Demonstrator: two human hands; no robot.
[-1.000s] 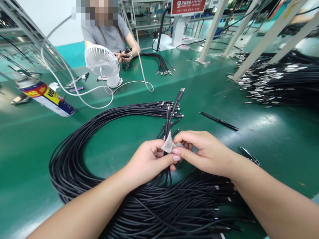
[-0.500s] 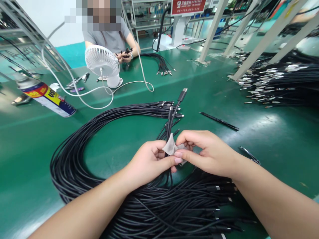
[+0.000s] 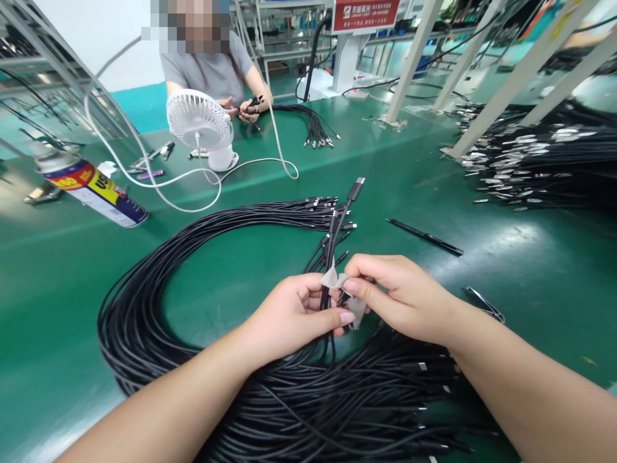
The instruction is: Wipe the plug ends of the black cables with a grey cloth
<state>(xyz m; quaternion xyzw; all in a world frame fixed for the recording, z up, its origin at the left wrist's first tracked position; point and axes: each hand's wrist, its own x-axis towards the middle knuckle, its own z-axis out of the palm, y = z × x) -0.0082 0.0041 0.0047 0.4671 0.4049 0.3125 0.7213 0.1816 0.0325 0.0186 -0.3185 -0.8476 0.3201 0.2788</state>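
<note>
Upright in my left hand (image 3: pixel 299 305) are a few black USB cables (image 3: pixel 330 251), their connectors pointing up and away. Its fingers are closed around the cables, with the thumb across the front. A small grey cloth (image 3: pixel 357 312) is pinched between the thumb and fingers of my right hand (image 3: pixel 385 283). The cloth is folded against the cables just above my left thumb, and part of it hangs below my right fingers. A large curved bundle of black cables (image 3: pixel 139 302) lies under and around both hands.
A spray can (image 3: pixel 91 190) leans at the left, near a white fan (image 3: pixel 200 122) with a white cord. Across the table a co-worker (image 3: pixel 207 71) handles black cables. Black tweezers (image 3: pixel 424 236) and metal tweezers (image 3: pixel 483 304) lie to the right; a cable pile (image 3: pixel 540 161) is behind posts.
My right hand has shifted the cloth, and more of it now hangs down below the fingers. The cables in my left hand have tilted slightly. The co-worker's hands have moved apart.
</note>
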